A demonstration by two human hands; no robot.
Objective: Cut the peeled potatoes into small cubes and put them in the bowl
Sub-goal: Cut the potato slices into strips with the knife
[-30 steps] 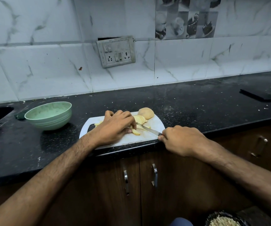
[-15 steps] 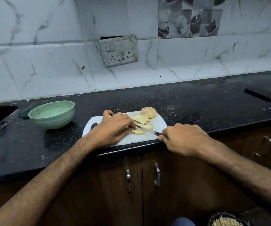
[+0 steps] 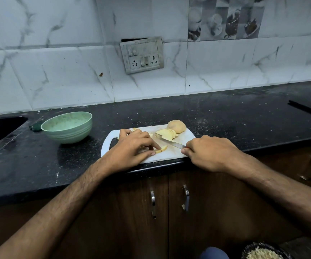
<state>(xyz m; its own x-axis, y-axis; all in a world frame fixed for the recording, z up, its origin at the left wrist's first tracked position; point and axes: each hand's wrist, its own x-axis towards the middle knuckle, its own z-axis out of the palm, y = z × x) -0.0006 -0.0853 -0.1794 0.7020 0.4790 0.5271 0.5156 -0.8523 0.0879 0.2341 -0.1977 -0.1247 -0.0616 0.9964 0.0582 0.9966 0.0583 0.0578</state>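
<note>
Peeled potato slice (image 3: 160, 148) flat near the front edge of the white cutting board (image 3: 186, 136), pinned under the thumb and forefinger tip of the left hand (image 3: 132, 148), other fingers loosely curled over the board's left half. Just behind, a fan of more slices (image 3: 166, 134) leaning against a whole peeled potato (image 3: 176, 126) at the far right corner of the board. Knife (image 3: 170, 142) laid diagonally between fan and pinned slice, tip toward the fan, handle wrapped tight inside the right hand (image 3: 209, 153) at the counter's lip. Green bowl (image 3: 66, 127) well apart to the left on the black counter (image 3: 225, 116), apparently without cubes yet, so likely early in the job. Best done by keeping the pinned slice flat, tucking the left fingertips back from the blade's path, cutting first into sticks and then crosswise for even cubes. Worth minding: thin, wet slice liable to slide under light pressure, and board overhanging close to the counter edge.
</note>
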